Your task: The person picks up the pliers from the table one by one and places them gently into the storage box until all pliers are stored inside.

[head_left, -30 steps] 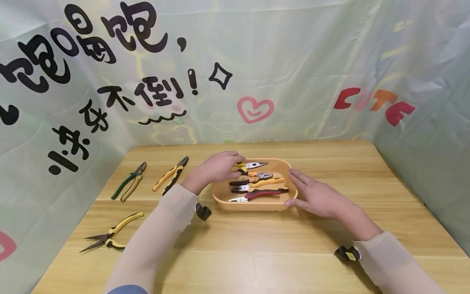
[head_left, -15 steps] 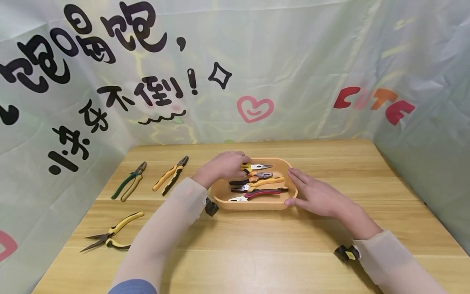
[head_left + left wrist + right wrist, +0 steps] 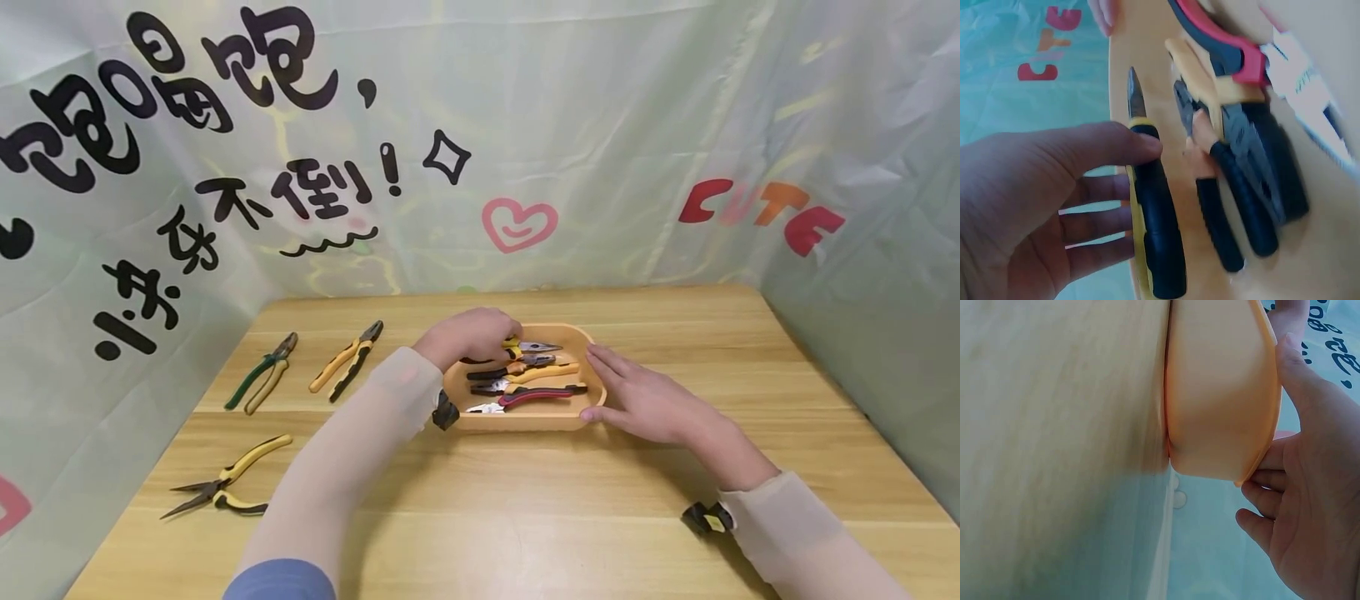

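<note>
My left hand (image 3: 476, 335) grips yellow-and-black long-nose pliers (image 3: 1157, 212) inside the orange plastic tray (image 3: 525, 423), thumb on one handle and fingers behind. Their pointed jaws face right. Beside them lie orange-and-black pliers (image 3: 1207, 178), yellow-and-black pliers (image 3: 551, 372) and red-and-black pliers (image 3: 536, 398), roughly side by side; the left hand partly covers the tray's left end. At the tray's right end rests my right hand (image 3: 648, 402), fingers extended along the rim and thumb at the near corner. In the right wrist view, its fingertips touch the tray's outer edge.
Three more pliers lie on the wooden table (image 3: 510, 517) to the left: a green-and-tan pair (image 3: 262, 372), an orange-and-black pair (image 3: 347, 360) and an opened yellow-and-black long-nose pair (image 3: 228, 477). Printed cloth (image 3: 600, 125) hangs behind the table and at both sides.
My left hand has moved right within the tray, carrying the long-nose pliers with it. The right hand stays at the tray's right end.
</note>
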Available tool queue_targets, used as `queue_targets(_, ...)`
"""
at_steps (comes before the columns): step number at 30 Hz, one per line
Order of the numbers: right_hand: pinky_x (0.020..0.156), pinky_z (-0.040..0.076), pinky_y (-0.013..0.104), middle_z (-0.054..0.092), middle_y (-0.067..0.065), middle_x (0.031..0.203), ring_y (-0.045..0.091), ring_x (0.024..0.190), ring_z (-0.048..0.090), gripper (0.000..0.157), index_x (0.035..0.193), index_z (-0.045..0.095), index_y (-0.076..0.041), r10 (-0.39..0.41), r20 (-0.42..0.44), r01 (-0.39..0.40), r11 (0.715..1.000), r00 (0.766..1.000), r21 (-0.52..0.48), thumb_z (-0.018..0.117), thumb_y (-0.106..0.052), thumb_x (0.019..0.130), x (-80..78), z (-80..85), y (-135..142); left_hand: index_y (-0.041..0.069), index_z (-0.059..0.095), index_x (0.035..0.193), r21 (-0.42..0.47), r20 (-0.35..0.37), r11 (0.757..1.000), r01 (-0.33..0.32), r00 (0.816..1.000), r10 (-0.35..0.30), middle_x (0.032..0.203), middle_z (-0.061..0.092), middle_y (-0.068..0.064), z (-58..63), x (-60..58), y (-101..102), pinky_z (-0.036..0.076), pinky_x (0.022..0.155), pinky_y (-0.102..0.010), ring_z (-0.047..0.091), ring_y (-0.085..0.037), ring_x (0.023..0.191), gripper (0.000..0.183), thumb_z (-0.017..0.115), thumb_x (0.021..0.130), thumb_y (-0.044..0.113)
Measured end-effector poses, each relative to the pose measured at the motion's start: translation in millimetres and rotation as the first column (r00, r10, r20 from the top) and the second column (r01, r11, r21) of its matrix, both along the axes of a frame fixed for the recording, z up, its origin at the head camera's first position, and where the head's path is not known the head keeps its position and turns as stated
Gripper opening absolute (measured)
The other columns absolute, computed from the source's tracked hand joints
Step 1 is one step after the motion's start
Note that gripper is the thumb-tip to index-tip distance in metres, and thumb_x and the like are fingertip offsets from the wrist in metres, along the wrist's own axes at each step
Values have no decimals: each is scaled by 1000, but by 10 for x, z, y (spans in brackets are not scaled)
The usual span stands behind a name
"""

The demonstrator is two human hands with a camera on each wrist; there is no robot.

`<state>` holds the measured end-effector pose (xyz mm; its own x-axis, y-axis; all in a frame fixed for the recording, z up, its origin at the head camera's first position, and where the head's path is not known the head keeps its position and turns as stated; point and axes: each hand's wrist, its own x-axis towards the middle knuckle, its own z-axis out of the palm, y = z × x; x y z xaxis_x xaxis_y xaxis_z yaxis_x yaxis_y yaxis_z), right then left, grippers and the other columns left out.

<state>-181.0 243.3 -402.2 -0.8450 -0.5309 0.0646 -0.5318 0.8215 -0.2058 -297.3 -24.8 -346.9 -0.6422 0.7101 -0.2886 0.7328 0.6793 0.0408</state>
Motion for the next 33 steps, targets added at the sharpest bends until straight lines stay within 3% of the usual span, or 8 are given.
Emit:
queue_targets(6,106,37,54,17,19,160,40,138,34,100,154,21,1,-1,-1,1,1000,1000,-2,45,-71,90,6,14,-5,14,60,134,-47,22,999,1,1000,0,128,62,-2,18,16,67,48,94,-33,59,-17,109,38,62,97,22)
queue_targets(14,106,37,53,19,21,159,40,138,35,98,153,23,3,12,-27,-12,1000,1000,7,47,-69,91,-1,6,-9,15,64,118,-75,51,997,4,999,0,102,62,1,50,13,115,45,72,-29,53,-14,81,23,64,96,23)
queue_targets(18,105,38,52,18,20,160,40,136,37,98,153,23,2,14,-32,-14,1000,999,4,47,-69,91,4,-4,-9,15,64,119,-100,61,994,35,998,-29,103,62,2,30,9,146,46,74,-29,53,-14,83,24,65,96,24)
queue_targets(27,105,38,53,17,17,160,40,136,37,99,154,23,1,1,-17,-1,1000,1000,-8,46,-71,90,30,-1,-8,14,58,133,-179,80,983,31,997,-17,128,59,-1,-24,-16,214,49,90,-30,57,-13,101,39,65,96,25)
queue_targets(33,105,38,54,17,18,161,41,137,36,99,154,21,0,-2,-11,2,1000,1000,-3,45,-71,90,21,-4,-6,14,58,132,-168,82,985,27,997,-13,125,60,-1,-23,-36,196,48,89,-29,56,-14,96,40,68,94,23)
